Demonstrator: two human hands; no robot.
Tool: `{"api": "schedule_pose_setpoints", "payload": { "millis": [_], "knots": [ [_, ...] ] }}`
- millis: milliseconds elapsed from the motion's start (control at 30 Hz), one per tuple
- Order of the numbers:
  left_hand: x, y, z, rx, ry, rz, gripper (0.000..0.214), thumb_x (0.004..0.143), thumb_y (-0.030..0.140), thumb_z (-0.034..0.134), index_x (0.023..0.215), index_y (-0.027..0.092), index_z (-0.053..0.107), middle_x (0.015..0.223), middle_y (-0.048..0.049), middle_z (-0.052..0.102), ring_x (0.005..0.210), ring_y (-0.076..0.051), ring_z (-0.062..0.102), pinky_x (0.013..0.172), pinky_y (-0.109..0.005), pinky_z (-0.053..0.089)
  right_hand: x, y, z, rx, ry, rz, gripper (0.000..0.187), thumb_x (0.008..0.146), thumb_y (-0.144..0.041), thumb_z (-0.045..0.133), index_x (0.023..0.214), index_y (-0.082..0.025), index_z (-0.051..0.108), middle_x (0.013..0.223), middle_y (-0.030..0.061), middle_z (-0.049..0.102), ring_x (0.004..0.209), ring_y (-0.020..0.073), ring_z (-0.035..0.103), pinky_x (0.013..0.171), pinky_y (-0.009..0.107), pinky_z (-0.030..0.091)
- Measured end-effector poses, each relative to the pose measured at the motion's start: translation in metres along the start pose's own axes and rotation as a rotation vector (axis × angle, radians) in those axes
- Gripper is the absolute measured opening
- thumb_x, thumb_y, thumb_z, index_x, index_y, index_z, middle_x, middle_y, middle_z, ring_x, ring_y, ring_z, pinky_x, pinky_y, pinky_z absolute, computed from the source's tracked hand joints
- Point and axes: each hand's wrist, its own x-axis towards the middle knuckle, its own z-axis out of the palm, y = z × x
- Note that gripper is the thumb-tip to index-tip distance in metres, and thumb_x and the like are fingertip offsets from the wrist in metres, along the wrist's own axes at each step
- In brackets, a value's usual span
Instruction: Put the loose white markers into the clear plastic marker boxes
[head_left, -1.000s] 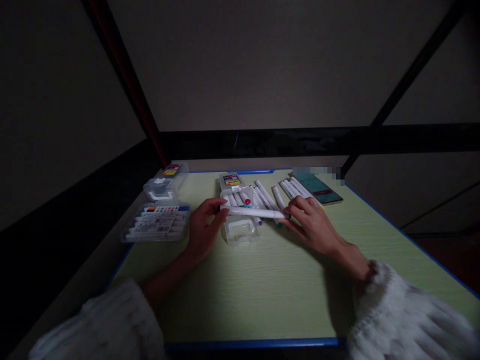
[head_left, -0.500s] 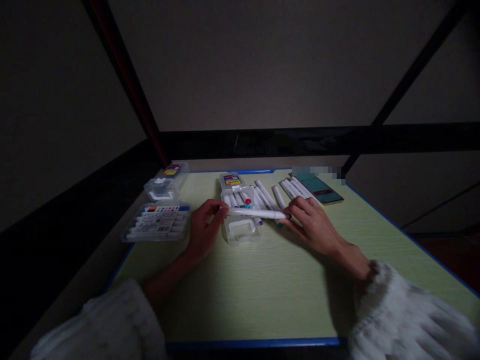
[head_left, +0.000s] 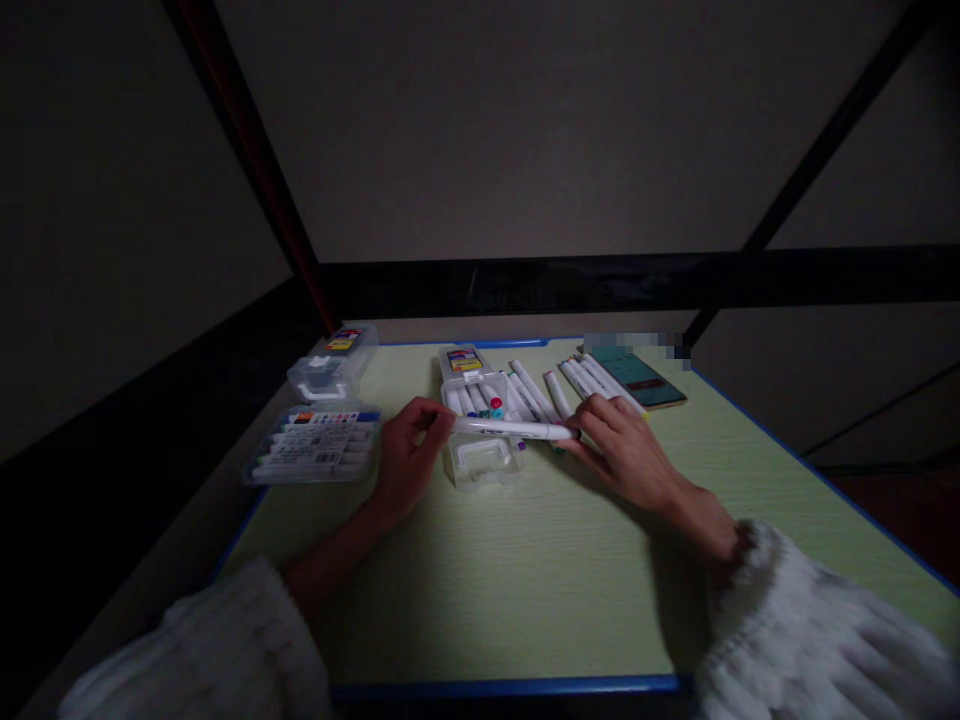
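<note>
A white marker lies level between both hands, just above an open clear plastic marker case. My left hand pinches the marker's left end with thumb and fingers. My right hand pinches its right end at the fingertips. The case holds several white markers with coloured caps. More loose white markers lie on the table to the right of the case, behind my right hand.
A closed clear case of markers sits at the left on the light green table. Another small clear case stands behind it. A teal phone lies at the back right. Dark frame bars cross behind the table.
Both hands stay on the marker's ends. The marker has barely shifted over the open case.
</note>
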Motion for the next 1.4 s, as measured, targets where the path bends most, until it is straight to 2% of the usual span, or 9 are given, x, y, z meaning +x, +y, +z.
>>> {"api": "schedule_pose_setpoints", "payload": {
  "millis": [400,567,900,1100,1267,1400],
  "knots": [
    [0.002,0.000,0.000,-0.039,-0.019,-0.015,0.018,0.077,0.032,0.055,0.067,0.017,0.053,0.051,0.0057,0.046,0.047,-0.007,0.042,0.045,-0.018,0.033,0.000,-0.001,-0.002,-0.004,0.024,-0.013,0.023,0.090,-0.033,0.040,0.080,-0.016,0.053,0.074,0.0061,0.053,0.065,0.0183,0.045,0.061,0.030,0.033],
    [0.003,0.000,0.001,-0.098,-0.029,-0.053,0.021,0.076,0.035,0.056,0.066,0.017,0.052,0.047,0.0067,0.044,0.042,-0.007,0.039,0.041,-0.018,0.030,-0.001,0.000,-0.002,0.064,0.066,0.023,0.019,0.088,-0.033,0.043,0.082,-0.017,0.051,0.075,0.0059,0.052,0.067,0.0181,0.045,0.060,0.030,0.034],
    [0.001,-0.003,0.002,-0.132,-0.051,-0.038,0.020,0.076,0.033,0.057,0.067,0.016,0.052,0.052,0.0068,0.047,0.046,-0.006,0.040,0.046,-0.017,0.032,-0.002,-0.001,0.004,0.430,0.112,0.224,0.014,0.085,-0.030,0.049,0.077,-0.019,0.048,0.068,0.0007,0.047,0.061,0.0138,0.044,0.056,0.027,0.034],
    [0.000,-0.001,0.001,-0.114,-0.061,-0.028,0.021,0.078,0.031,0.054,0.064,0.016,0.050,0.051,0.0072,0.045,0.045,-0.006,0.038,0.046,-0.017,0.031,0.002,-0.006,0.007,0.733,0.158,0.423,0.010,0.081,-0.029,0.054,0.078,-0.019,0.050,0.070,-0.0003,0.049,0.061,0.0124,0.046,0.057,0.027,0.037],
    [-0.003,0.005,0.002,-0.054,-0.101,-0.009,0.022,0.079,0.029,0.051,0.062,0.016,0.048,0.049,0.0073,0.042,0.045,-0.006,0.037,0.046,-0.017,0.029,0.005,-0.010,0.010,1.009,0.189,0.589,0.014,0.079,-0.032,0.056,0.077,-0.020,0.049,0.062,-0.0035,0.047,0.052,0.0099,0.043,0.048,0.024,0.034],
    [-0.006,0.007,0.004,0.001,-0.139,0.024,0.023,0.080,0.028,0.049,0.060,0.016,0.046,0.051,0.0068,0.040,0.047,-0.006,0.036,0.047,-0.018,0.029,0.009,-0.012,0.010,1.133,0.243,0.677,0.018,0.078,-0.036,0.058,0.075,-0.021,0.050,0.055,-0.0053,0.045,0.045,0.0081,0.037,0.041,0.022,0.029]
  ]
}}
